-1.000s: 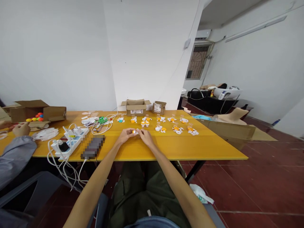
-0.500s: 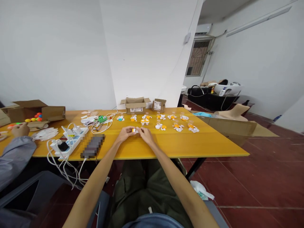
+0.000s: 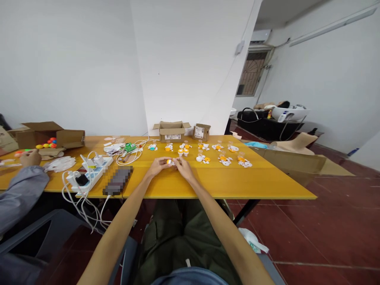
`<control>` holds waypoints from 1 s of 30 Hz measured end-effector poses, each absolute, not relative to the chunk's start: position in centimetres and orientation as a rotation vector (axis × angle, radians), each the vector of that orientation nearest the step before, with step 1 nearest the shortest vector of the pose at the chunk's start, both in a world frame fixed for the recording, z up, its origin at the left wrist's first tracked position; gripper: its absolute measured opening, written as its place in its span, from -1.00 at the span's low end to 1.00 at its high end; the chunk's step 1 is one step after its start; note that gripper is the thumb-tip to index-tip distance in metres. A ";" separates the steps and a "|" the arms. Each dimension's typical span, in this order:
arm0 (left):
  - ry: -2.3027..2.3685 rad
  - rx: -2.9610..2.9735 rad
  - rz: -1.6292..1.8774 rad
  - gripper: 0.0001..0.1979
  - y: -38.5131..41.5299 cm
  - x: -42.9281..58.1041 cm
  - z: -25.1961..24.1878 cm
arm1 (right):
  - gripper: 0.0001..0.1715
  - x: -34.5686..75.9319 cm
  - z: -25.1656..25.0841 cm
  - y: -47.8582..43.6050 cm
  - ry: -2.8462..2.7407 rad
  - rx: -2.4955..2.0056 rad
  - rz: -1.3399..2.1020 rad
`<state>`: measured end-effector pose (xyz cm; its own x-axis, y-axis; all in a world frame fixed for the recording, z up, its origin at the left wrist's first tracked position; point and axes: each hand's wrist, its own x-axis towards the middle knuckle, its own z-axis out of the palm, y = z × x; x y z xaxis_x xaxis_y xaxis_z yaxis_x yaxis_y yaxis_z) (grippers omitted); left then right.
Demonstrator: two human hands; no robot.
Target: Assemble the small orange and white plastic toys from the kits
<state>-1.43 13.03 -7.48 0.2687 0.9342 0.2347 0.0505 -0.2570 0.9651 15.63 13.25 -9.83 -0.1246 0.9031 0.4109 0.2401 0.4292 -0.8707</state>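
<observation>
Between my two hands, just above the front half of the table, is a small orange-and-white plastic piece (image 3: 170, 162). My left hand (image 3: 159, 166) has its fingers closed round its left side. From the right, the fingers of my right hand (image 3: 183, 166) pinch the other end, and they hide part of it. Beyond my hands stand two small orange-and-white figures (image 3: 183, 150), side by side. To their right lie several little groups of white and orange discs and parts (image 3: 202, 159), some with clear cups. A white part with a teal disc (image 3: 152, 147) lies farther left.
An open cardboard box (image 3: 171, 132) and a smaller carton (image 3: 201, 132) stand at the back of the yellow table (image 3: 237, 184). To my left are a power strip (image 3: 95, 174) with tangled cables and a blurred-out phone (image 3: 118, 180). A co-worker's hand (image 3: 31, 157) is at far left, near colored balls.
The whole view has shifted slightly, so the scene sits a little farther right. My hands keep hold of the small piece in nearly the same pose. The co-worker's hand has moved a little.
</observation>
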 end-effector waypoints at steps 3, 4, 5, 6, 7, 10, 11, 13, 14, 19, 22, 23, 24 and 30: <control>0.936 1.549 1.148 -0.43 12.9 -1.3 -7.4 | -0.64 15.6 -10.0 13.4 -1.598 -0.933 0.785; 0.929 1.544 1.141 -0.42 12.8 -1.3 -7.3 | -0.62 15.6 -10.0 13.4 -1.588 -0.915 0.806; 0.921 1.540 1.133 -0.40 12.8 -1.3 -7.3 | -0.62 15.7 -10.1 13.5 -1.583 -0.904 0.833; 0.913 1.537 1.125 -0.39 12.7 -1.2 -7.2 | -0.62 15.8 -10.2 13.6 -1.582 -0.898 0.861; 0.904 1.536 1.116 -0.38 12.7 -1.2 -7.2 | -0.64 15.8 -10.2 13.6 -1.584 -0.896 0.885; 0.891 1.542 1.100 -0.38 12.6 -1.2 -7.1 | -0.68 16.0 -10.4 13.8 -1.588 -0.903 0.935; 0.892 1.546 1.099 -0.39 12.6 -1.2 -7.1 | -0.69 16.0 -10.4 13.9 -1.584 -0.901 0.946; 0.902 1.552 1.104 -0.40 12.7 -1.3 -7.1 | -0.69 16.0 -10.5 14.0 -1.571 -0.880 0.953; 0.910 1.555 1.110 -0.40 12.7 -1.4 -7.1 | -0.68 16.0 -10.5 14.0 -1.566 -0.863 0.948; 0.929 1.581 1.123 -0.39 13.1 -1.7 -7.5 | -0.59 16.1 -10.8 14.3 -1.575 -0.841 0.981; 0.915 1.598 1.101 -0.38 13.4 -1.8 -7.8 | -0.65 16.1 -10.9 14.5 -1.582 -0.865 1.049; 0.910 1.601 1.097 -0.38 13.4 -1.8 -7.8 | -0.66 16.1 -11.0 14.5 -1.581 -0.868 1.061; 0.904 1.604 1.094 -0.38 13.5 -1.8 -7.9 | -0.66 16.1 -11.0 14.5 -1.581 -0.866 1.066; 0.905 1.594 1.101 -0.37 13.5 -1.9 -7.7 | -0.54 16.0 -11.0 14.5 -1.611 -0.789 0.973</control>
